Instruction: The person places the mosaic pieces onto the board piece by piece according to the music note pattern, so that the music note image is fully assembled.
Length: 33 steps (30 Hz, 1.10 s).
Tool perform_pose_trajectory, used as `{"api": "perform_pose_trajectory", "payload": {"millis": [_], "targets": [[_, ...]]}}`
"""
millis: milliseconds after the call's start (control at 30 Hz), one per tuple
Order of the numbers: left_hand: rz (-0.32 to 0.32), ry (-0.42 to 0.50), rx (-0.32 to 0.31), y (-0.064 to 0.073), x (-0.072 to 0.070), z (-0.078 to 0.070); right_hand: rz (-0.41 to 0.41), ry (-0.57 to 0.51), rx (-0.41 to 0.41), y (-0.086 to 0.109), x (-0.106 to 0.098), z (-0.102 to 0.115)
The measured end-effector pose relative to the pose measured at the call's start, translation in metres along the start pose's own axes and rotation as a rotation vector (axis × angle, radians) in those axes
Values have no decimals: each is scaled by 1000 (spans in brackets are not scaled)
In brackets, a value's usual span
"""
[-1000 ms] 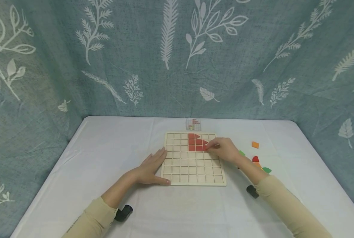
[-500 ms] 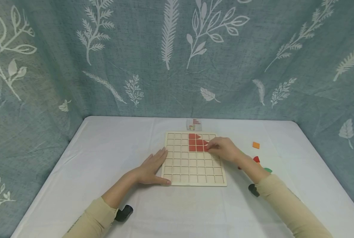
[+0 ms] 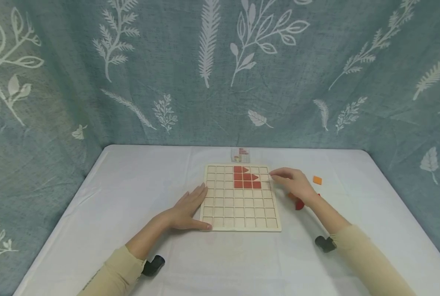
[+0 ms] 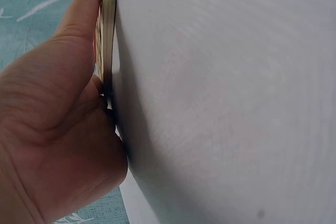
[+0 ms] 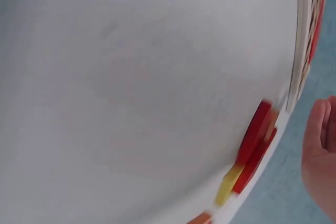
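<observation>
In the head view a pale wooden grid board (image 3: 239, 202) lies on the white-covered table. Red squares (image 3: 238, 184) and two red triangles (image 3: 255, 177) fill cells in its upper rows. My left hand (image 3: 184, 210) rests along the board's left edge, fingers straight, thumb at the near left corner. The left wrist view shows that thumb against the board's side (image 4: 108, 30). My right hand (image 3: 294, 183) hovers just off the board's right edge, fingers loosely bent; I see nothing held in it. Beneath it lies a rounded red piece (image 3: 299, 204).
A small clear-looking picture card (image 3: 240, 155) lies behind the board. To the right sits an orange square (image 3: 317, 180). Loose red pieces (image 5: 254, 132) and a yellow piece (image 5: 229, 184) show in the right wrist view. A leaf-patterned curtain (image 3: 220, 111) stands behind the table.
My right hand has let go of the red square at the end of the third row and moved right, off the board. The left hand has stayed put.
</observation>
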<state>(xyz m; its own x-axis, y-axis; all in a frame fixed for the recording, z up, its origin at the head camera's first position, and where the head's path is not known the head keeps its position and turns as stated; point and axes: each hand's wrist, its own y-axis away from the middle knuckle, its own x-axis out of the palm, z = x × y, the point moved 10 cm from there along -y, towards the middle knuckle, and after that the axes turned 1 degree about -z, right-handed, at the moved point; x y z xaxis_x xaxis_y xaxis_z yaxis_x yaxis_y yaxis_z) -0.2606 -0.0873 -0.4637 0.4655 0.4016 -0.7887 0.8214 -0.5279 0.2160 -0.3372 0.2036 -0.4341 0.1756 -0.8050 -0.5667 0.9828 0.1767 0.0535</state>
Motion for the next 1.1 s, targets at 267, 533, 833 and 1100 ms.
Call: {"api": "perform_pose_trajectory", "payload": {"millis": [267, 533, 833, 1100], "targets": [[-8, -1, 17, 2, 0, 2, -62, -71, 179, 16, -28, -32], [-14, -6, 14, 4, 0, 3, -99, 17, 186, 16, -36, -42], [-5, 3, 25, 3, 2, 1, -63, 98, 132, 5, -27, -40], [-5, -18, 34, 0, 4, 3, -84, 234, 93, 0, -22, -34]]}}
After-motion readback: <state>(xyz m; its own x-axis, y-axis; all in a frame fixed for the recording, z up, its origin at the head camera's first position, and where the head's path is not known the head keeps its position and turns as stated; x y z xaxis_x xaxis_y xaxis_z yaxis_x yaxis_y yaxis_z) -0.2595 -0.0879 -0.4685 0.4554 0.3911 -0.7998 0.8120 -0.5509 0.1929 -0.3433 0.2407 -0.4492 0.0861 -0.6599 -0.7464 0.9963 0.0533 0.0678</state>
